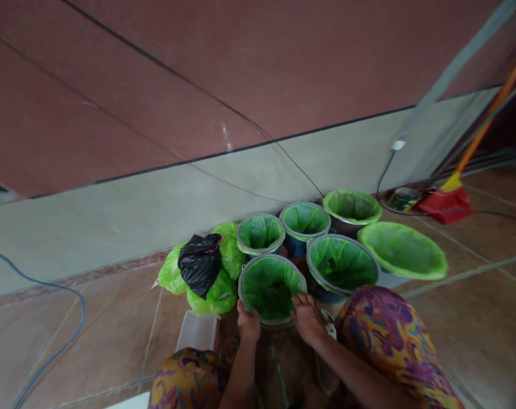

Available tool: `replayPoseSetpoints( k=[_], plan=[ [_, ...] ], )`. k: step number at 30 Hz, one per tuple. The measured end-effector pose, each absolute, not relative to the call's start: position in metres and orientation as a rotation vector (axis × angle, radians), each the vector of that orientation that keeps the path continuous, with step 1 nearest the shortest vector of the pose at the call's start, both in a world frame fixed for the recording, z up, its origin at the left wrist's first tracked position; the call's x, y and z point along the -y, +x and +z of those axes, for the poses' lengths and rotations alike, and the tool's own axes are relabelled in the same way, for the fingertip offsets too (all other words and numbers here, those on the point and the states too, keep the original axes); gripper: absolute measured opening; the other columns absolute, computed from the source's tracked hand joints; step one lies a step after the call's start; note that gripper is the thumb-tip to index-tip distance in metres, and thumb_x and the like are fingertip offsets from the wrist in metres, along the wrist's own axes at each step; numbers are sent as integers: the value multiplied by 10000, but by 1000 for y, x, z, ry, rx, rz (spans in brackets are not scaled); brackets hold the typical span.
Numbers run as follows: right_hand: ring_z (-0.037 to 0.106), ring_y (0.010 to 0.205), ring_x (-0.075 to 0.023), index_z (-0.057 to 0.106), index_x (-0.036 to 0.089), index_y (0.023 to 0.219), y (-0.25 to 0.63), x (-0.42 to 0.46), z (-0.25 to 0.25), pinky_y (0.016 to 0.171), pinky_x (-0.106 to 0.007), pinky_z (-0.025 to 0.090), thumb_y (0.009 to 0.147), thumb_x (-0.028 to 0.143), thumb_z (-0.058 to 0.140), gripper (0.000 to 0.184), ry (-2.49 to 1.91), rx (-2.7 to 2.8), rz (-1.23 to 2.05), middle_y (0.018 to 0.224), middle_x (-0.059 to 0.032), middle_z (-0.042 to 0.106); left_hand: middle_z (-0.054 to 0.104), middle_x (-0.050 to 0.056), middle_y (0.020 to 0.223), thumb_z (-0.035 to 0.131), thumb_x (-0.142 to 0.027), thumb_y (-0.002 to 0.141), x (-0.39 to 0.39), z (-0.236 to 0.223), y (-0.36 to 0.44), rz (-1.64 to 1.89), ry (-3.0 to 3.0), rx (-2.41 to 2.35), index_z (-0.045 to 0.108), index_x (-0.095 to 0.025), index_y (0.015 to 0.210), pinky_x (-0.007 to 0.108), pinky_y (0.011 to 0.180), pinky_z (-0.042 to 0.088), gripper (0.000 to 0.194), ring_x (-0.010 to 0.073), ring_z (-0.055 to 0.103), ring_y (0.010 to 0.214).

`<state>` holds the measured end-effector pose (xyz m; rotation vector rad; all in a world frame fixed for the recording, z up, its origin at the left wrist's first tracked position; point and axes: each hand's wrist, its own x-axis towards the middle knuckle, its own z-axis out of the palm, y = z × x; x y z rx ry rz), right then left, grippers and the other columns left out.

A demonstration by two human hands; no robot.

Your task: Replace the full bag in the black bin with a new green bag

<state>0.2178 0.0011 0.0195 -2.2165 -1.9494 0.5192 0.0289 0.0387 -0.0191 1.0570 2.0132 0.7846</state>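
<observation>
A trash bin [249, 264] lined with a green bag stands in front of me, with a grey ring around its rim. At the bin's near left edge, my left hand [248, 324] is closed on the rim. My right hand [307, 317] grips the near right edge, its fingers bent over the rim toward the inside. The green liner [270, 284] hangs open within the bin. Close by on the right is another lined bin [341, 258] with a grey ring, nearly touching the first one.
Behind are more lined bins [261, 218], [306, 210] and green-lined bins [352, 207], [405, 250] on the right. Tied green bags [213, 298] and a black bag [198, 264] lie left, near a plastic container [198, 331]. A red dustpan [445, 205] and blue hose [83, 312] are farther out.
</observation>
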Motion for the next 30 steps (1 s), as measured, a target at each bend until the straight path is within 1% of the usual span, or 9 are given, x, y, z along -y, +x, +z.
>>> replayPoseSetpoints(
  k=[6, 10, 15, 19, 21, 22, 26, 29, 30],
  plan=[
    [450, 1281, -297, 495, 91, 1360, 229, -4, 1, 1018, -360, 381, 853, 195, 499, 518, -2353, 1545, 555, 1433, -181, 439, 620, 154, 1272, 600, -208, 780, -33, -18, 38, 732, 1098, -1938, 379, -157, 1392, 304, 936, 468, 653, 220, 617, 1134],
    [501, 1263, -258, 412, 37, 1406, 234, -6, -7, 1002, -305, 413, 861, 159, 468, 560, -2308, 1455, 715, 1444, -203, 405, 635, 131, 1251, 636, -218, 752, -32, -13, 44, 757, 1094, -1951, 424, -175, 1356, 297, 937, 475, 642, 219, 616, 1139],
    [537, 1230, -264, 415, 59, 1406, 238, -5, -8, 995, -328, 433, 849, 143, 459, 566, -2285, 1419, 738, 1457, -211, 383, 640, 132, 1235, 626, -212, 762, -33, -2, 49, 721, 1113, -1964, 419, -172, 1357, 305, 949, 473, 631, 222, 608, 1157],
    [505, 1263, -274, 452, 90, 1373, 242, -3, -2, 1013, -337, 425, 821, 146, 475, 555, -2243, 1434, 661, 1423, -194, 421, 603, 195, 1264, 611, -192, 771, -32, 14, 59, 645, 1070, -2016, 357, -96, 1390, 332, 969, 460, 676, 250, 571, 1211],
    [496, 1269, -281, 455, 88, 1362, 244, -3, 4, 1017, -343, 426, 815, 159, 472, 552, -2189, 1469, 601, 1411, -200, 423, 572, 213, 1300, 618, -171, 758, -27, 31, 63, 735, 1077, -1995, 377, -80, 1372, 330, 987, 444, 666, 258, 537, 1250],
    [495, 1267, -285, 452, 82, 1359, 245, -3, 8, 1017, -349, 428, 816, 169, 466, 551, -2156, 1496, 579, 1403, -206, 424, 575, 198, 1302, 624, -168, 754, -21, 43, 64, 801, 1091, -1935, 414, -103, 1350, 329, 986, 445, 635, 256, 545, 1240],
    [502, 1243, -310, 452, 54, 1331, 238, -4, 25, 1026, -403, 425, 846, 268, 430, 531, -1973, 1638, 526, 1347, -227, 450, 648, 128, 1200, 605, -221, 794, 23, 106, 49, 1031, 1151, -1511, 552, -172, 1242, 319, 890, 503, 453, 211, 653, 1016],
    [589, 1104, -302, 465, 68, 1306, 221, -8, 45, 973, -440, 461, 853, 366, 431, 543, -1806, 1687, 550, 1296, -229, 484, 672, 104, 1151, 604, -287, 812, 73, 154, 19, 1151, 1154, -1449, 606, -190, 1205, 319, 801, 532, 404, 190, 662, 884],
    [619, 1032, -289, 468, 71, 1300, 213, -9, 54, 941, -441, 481, 849, 393, 441, 555, -1753, 1694, 575, 1279, -228, 496, 686, 99, 1121, 607, -312, 818, 90, 166, 6, 1207, 1119, -1461, 628, -194, 1179, 321, 802, 533, 380, 196, 659, 890]
  ],
)
